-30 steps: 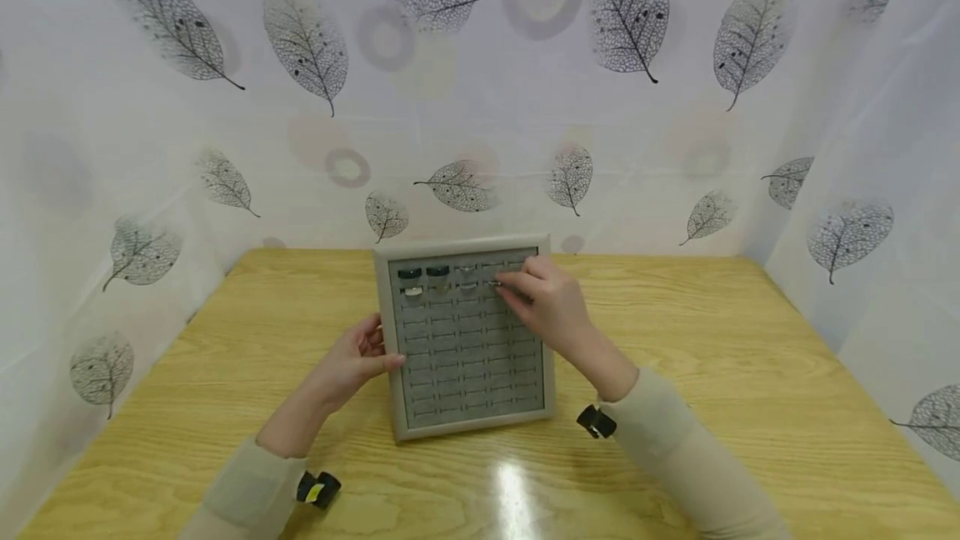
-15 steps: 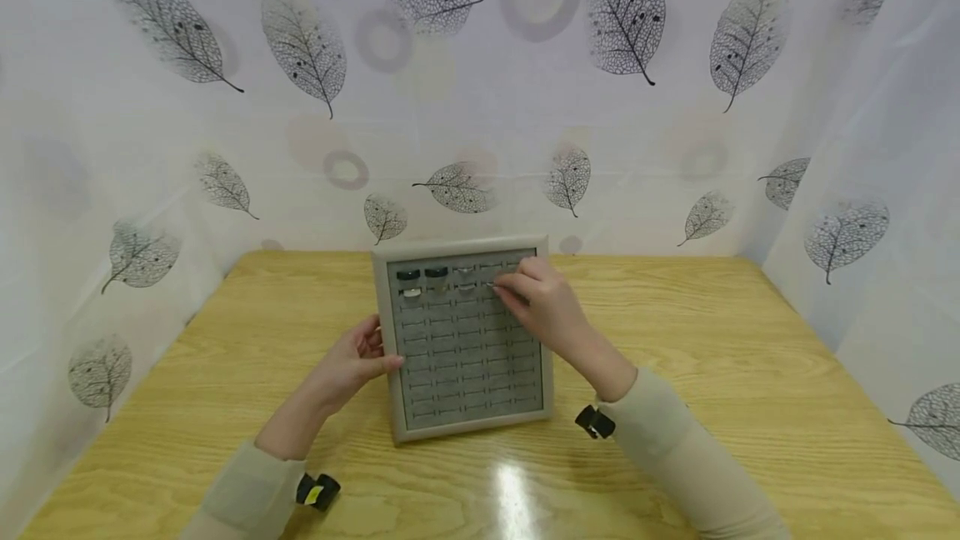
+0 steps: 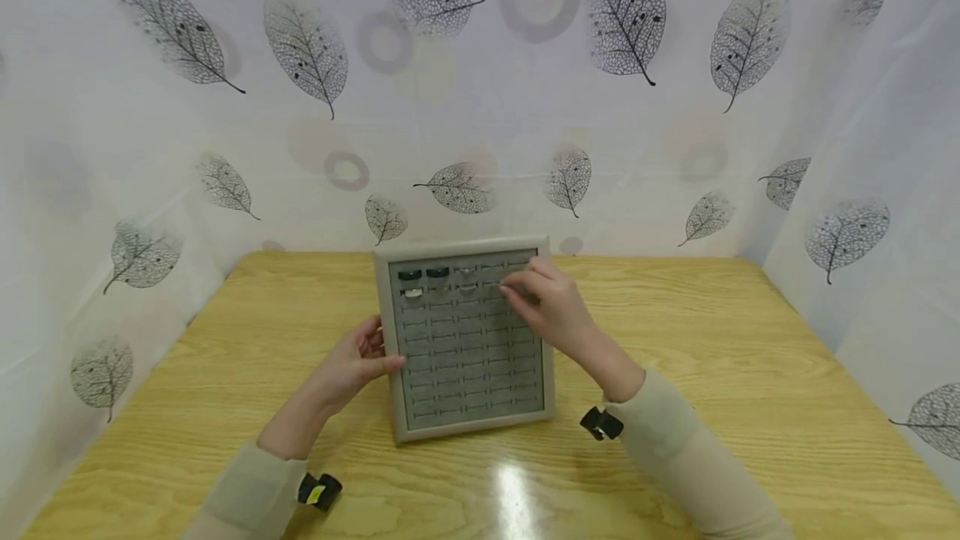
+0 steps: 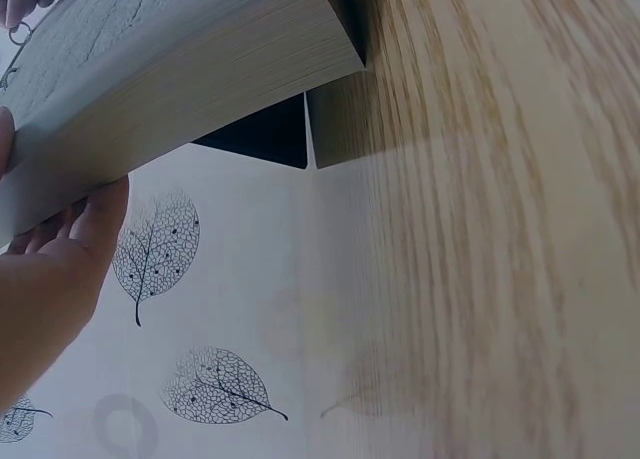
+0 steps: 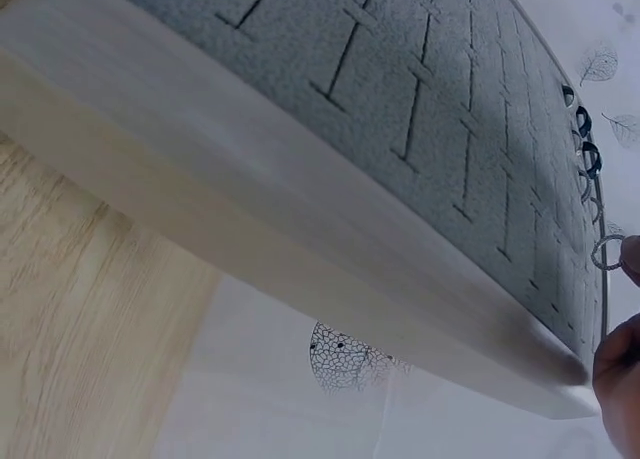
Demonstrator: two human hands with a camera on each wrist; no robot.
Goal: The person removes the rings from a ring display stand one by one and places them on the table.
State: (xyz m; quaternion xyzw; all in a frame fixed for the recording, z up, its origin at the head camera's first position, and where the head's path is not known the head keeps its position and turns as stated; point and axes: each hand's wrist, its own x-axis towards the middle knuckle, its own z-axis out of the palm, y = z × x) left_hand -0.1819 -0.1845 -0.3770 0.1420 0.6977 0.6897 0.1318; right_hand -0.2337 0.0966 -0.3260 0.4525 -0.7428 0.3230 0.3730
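A framed ring display board (image 3: 472, 357), grey and slotted, leans upright on the table. My left hand (image 3: 348, 365) grips its left frame edge, thumb in front and fingers behind. My right hand (image 3: 551, 307) is at the upper right of the board, where thumb and fingertip pinch a thin silver ring (image 5: 595, 259). That ring stands out from the board face in the right wrist view. In the upper left slots sit two dark rings, one of them a black ring (image 3: 409, 275), with a whitish ring (image 3: 412, 293) below and a silver ring (image 3: 467, 288) to the right.
The board stands on a wood-grain table (image 3: 675, 340). Behind it hangs a white curtain (image 3: 480, 107) printed with leaves, folding round both sides. A dark support piece (image 4: 265, 134) shows behind the board in the left wrist view.
My right hand has shifted slightly to the right, its fingertips moving a little away from the second-row slot. My left hand and the board have stayed in place.
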